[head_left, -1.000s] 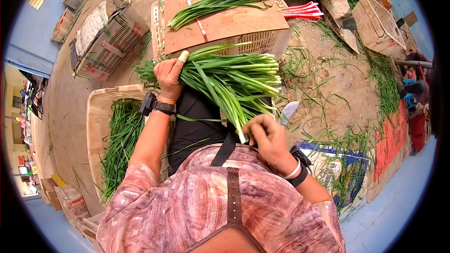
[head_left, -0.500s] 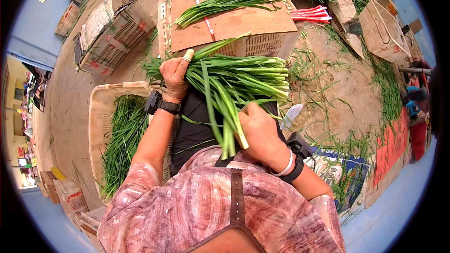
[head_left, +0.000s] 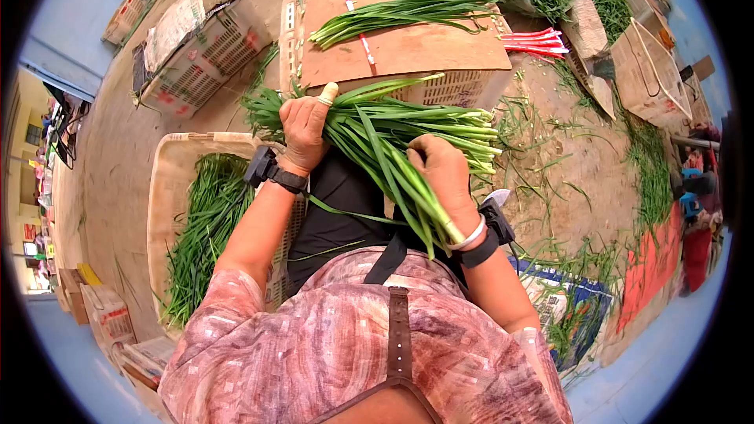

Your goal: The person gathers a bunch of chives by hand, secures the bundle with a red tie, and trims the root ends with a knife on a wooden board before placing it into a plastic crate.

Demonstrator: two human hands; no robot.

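Note:
A thick bunch of garlic chives lies across my lap, its pale stem ends to the right. My left hand is closed around the leafy part, a wrapped thumb on top. Several stalks splay out of the bunch toward my body. My right hand is over them, thumb and fingers curled in a pinch on the chives; the exact contact is partly hidden. Behind my right wrist shows a pale knife blade, with its handle out of sight.
Ahead, a board on a crate carries another chive bunch and a red-and-white strap. More red-and-white straps stick out beside it. A crate of chives stands at my left. Loose leaves litter the floor at right.
My right hand has moved up and forward along the splayed stalks, from near their ends toward the bunch. These stalks now slant further right. My left hand keeps its grip; the view has shifted slightly.

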